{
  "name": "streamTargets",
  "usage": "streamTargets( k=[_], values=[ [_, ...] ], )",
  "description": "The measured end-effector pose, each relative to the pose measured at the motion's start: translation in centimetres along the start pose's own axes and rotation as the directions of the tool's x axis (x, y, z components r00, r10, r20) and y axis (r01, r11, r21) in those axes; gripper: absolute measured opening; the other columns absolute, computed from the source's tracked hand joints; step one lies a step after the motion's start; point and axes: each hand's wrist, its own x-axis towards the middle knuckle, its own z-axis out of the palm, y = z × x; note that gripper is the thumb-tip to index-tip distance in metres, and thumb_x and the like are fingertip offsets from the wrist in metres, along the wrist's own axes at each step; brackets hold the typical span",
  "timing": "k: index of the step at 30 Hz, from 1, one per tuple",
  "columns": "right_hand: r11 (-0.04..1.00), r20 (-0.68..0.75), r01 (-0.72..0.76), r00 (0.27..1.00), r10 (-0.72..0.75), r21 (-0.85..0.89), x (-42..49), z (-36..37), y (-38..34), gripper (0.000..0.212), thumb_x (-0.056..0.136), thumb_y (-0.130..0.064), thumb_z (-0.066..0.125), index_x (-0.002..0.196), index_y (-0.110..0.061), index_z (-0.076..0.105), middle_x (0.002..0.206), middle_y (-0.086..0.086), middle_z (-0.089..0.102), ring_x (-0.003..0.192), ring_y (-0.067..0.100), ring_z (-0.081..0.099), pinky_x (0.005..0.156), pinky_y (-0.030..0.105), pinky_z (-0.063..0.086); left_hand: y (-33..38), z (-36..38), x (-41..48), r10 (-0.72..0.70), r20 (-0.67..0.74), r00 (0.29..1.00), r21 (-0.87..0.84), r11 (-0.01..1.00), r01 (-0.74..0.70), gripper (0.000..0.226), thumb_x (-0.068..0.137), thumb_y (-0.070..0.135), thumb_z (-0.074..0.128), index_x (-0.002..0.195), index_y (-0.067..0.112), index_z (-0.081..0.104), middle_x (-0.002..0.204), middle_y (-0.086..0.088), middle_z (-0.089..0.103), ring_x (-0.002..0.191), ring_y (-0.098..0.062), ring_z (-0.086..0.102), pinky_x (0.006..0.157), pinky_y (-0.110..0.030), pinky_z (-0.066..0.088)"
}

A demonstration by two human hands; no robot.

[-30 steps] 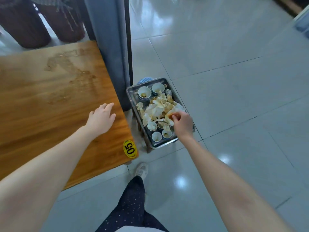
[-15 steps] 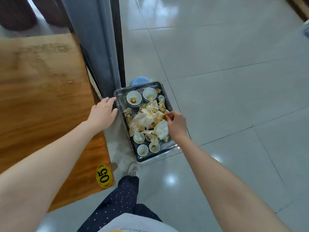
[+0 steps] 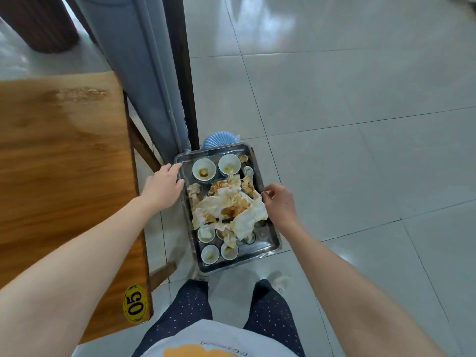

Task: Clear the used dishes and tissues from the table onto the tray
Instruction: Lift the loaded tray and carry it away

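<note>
Used tissues [image 3: 229, 207], crumpled and stained orange-brown, lie heaped across the middle of a metal tray [image 3: 269, 242] that sits low beside the wooden table [image 3: 64, 163], above the pale tiled floor [image 3: 347, 112]. Two white bowls [image 3: 204, 170] with sauce dregs stand side by side at the tray's far end, and several small white cups [image 3: 210, 254] cluster at its near end, some half under the paper. The person's hands are apart, one at each long side of the tray. The left hand [image 3: 164, 186] reaches to the far left corner, fingers stretched along the rim and thumb tip against it. The right hand [image 3: 279, 202] hovers at the right rim with fingers curled beside the tissue edge; whether it pinches anything cannot be told. A yellow "05" sticker [image 3: 135, 304] marks the table's near corner.
</note>
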Motion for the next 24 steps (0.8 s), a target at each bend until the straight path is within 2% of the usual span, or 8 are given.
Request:
streamTargets(
  k=[7, 10, 15, 19, 24],
  values=[
    [0.995, 0.101, 0.097, 0.991, -0.093, -0.038, 4.7, -4.9, 5.3, 0.022, 0.092, -0.016, 0.059, 0.112, -0.01, 0.065, 0.095, 0.005, 0.061, 0.081, 0.013, 0.051, 0.074, 0.022, 0.038, 5.9, 3.2, 0.4, -0.142, -0.06, 0.988, -0.029, 0.99, 0.14, 0.052, 0.1, 0.027, 0.04, 0.149, 0.013, 0.027, 0.151, -0.012, 0.035, 0.136, -0.031, 0.037, 0.108, -0.049, 0.032],
    [0.989, 0.192, 0.13, 0.975, -0.114, -0.071, 7.0, -7.8, 8.2, 0.026, 0.093, -0.017, 0.058, 0.118, -0.011, 0.061, 0.104, 0.008, 0.061, 0.086, 0.014, 0.051, 0.076, 0.023, 0.038, 9.2, 5.3, -0.1, -0.218, -0.105, 0.97, -0.062, 0.975, 0.212, 0.051, 0.1, 0.026, 0.04, 0.148, 0.013, 0.029, 0.149, -0.013, 0.037, 0.134, -0.032, 0.039, 0.108, -0.049, 0.032],
    [0.97, 0.334, 0.229, 0.923, -0.189, -0.084, 9.9, -12.9, 11.7, 0.03, 0.094, -0.019, 0.058, 0.123, -0.014, 0.058, 0.111, 0.009, 0.061, 0.101, 0.023, 0.058, 0.079, 0.024, 0.039, 14.1, 9.0, -2.4, -0.383, -0.124, 0.915, -0.144, 0.92, 0.365, 0.051, 0.1, 0.028, 0.04, 0.148, 0.015, 0.028, 0.151, -0.013, 0.033, 0.135, -0.032, 0.037, 0.11, -0.049, 0.031],
    [0.951, 0.376, 0.3, 0.892, -0.251, -0.077, 12.3, -15.6, 13.4, 0.031, 0.093, -0.021, 0.057, 0.124, -0.018, 0.057, 0.112, 0.006, 0.061, 0.101, 0.021, 0.058, 0.077, 0.023, 0.038, 16.9, 11.4, -3.7, -0.502, -0.146, 0.853, -0.232, 0.855, 0.463, 0.048, 0.1, 0.029, 0.038, 0.146, 0.017, 0.032, 0.148, -0.011, 0.037, 0.131, -0.031, 0.041, 0.107, -0.048, 0.03],
    [0.935, 0.418, 0.347, 0.861, -0.289, -0.068, 14.9, -16.6, 14.6, 0.034, 0.093, -0.015, 0.053, 0.126, -0.018, 0.054, 0.115, 0.008, 0.059, 0.101, 0.022, 0.057, 0.075, 0.025, 0.038, 18.8, 13.7, -4.6, -0.56, -0.126, 0.819, -0.356, 0.796, 0.489, 0.047, 0.1, 0.024, 0.04, 0.145, 0.01, 0.034, 0.146, -0.016, 0.038, 0.13, -0.034, 0.041, 0.108, -0.049, 0.033]
  ],
)
